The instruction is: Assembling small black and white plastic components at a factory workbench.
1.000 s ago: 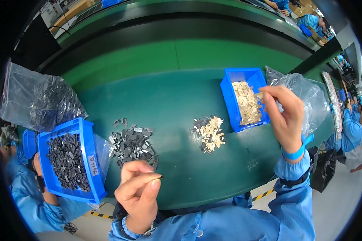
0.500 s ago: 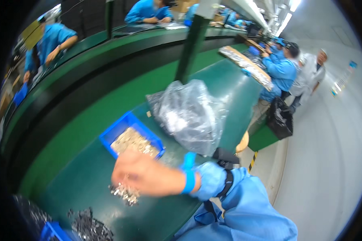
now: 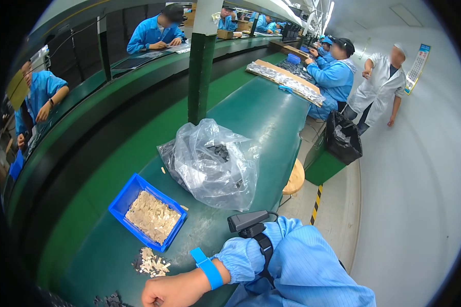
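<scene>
My right hand [image 3: 171,292], with a blue wrist strap, is low in the view over the green work surface [image 3: 279,120]. Its fingers are curled in, and the lower part runs out of the picture, so anything inside them is hidden. Just beyond it lies a small heap of pale flat pieces [image 3: 153,264], mixed with some dark ones. Past that heap stands a blue plastic bin [image 3: 119,200] holding many pale beige pieces [image 3: 153,215]. Small black pieces [image 3: 110,299] are spread at the lower edge. My left hand is out of sight.
A clear plastic bag [image 3: 210,176] with dark contents sits beyond the bin. A green post [image 3: 197,84] rises behind it. On the right are a wooden stool [image 3: 294,178] and a green waste bin [image 3: 320,161]. Co-workers in blue sit farther along; one person in white [image 3: 381,87] stands.
My right hand has come back from over the small heap toward the lower edge, uncovering the heap and the blue bin's near side. The whole view has shifted too.
</scene>
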Demonstrator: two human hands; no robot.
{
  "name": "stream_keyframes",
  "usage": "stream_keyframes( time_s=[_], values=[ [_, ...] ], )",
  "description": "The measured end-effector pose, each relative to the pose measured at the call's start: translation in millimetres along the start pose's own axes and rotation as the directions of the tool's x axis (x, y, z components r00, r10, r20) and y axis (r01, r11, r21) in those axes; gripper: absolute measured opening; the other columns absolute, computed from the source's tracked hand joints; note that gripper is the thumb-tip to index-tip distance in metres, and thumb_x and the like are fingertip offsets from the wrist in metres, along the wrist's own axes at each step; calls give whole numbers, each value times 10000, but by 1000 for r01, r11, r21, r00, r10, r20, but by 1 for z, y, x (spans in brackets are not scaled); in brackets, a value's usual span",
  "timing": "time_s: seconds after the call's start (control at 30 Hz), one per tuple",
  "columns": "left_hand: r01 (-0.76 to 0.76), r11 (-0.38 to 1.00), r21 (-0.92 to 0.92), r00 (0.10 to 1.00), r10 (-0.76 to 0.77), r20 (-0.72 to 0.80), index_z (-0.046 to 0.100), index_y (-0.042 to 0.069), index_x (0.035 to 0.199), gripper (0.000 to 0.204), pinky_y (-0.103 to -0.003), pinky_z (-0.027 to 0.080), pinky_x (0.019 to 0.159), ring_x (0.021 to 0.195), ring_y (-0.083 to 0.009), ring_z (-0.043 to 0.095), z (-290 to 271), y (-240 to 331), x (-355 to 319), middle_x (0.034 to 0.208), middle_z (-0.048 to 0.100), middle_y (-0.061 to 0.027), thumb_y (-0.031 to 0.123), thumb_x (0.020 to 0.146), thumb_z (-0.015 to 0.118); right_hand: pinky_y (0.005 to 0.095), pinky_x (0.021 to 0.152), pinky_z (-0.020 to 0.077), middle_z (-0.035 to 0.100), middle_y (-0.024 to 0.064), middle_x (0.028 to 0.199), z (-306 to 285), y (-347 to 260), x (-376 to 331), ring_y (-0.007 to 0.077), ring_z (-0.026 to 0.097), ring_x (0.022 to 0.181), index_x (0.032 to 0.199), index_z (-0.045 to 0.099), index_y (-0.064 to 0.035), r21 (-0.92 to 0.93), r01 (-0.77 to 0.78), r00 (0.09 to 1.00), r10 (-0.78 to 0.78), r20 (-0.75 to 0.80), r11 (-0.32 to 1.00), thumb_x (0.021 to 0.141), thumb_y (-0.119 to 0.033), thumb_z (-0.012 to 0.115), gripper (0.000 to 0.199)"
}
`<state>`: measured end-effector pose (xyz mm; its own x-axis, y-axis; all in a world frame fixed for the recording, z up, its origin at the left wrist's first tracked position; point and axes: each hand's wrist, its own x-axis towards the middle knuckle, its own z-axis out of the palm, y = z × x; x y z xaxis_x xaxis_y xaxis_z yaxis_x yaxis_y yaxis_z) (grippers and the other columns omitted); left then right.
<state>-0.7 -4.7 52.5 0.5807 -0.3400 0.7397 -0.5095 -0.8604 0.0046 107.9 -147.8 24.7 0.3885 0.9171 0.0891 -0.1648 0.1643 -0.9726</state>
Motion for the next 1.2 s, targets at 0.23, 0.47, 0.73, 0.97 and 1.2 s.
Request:
stream_keyframes(
  time_s=[0.23,0.47,0.73,0.97,1.2],
  values=[
    [-43,999,26,999,43,-10,627,74,772,50,-338,366,586,583,-221,496,6,1,-2,659,513,-55,32,751,643,255,547,432,611,58,663,-1,-1,-4,89,537,630,775,631,12,-78,-32,998,28,-47,996,739,-122,641,140],
    [111,983,146,991,-121,64,604,61,841,211,-383,389,638,685,-260,511,6,0,-3,771,536,-74,209,730,706,311,549,410,560,61,678,4,15,-8,177,525,626,734,588,-37,-507,61,966,-178,-187,860,728,-143,587,107],
    [448,840,305,840,-512,178,598,16,934,256,-380,380,757,871,-306,501,-3,-23,-25,962,532,-135,61,689,661,341,648,405,504,89,740,22,-49,-11,240,513,745,729,508,2,-950,298,519,-818,247,-98,648,-183,526,203],
    [572,736,362,743,-652,152,598,-33,863,132,-337,428,711,802,-279,543,20,-53,-30,878,565,-135,-32,733,579,272,599,415,561,45,897,46,-53,-35,173,501,687,945,603,-63,-927,307,420,-844,333,-213,754,-105,545,204],
    [560,760,330,712,-645,279,618,4,836,239,-392,440,648,740,-321,549,42,-60,-26,814,576,-149,77,619,687,280,550,427,619,62,885,-3,-36,-53,172,555,725,681,617,-67,-963,268,652,-733,193,-14,558,-143,606,145]
  ],
)
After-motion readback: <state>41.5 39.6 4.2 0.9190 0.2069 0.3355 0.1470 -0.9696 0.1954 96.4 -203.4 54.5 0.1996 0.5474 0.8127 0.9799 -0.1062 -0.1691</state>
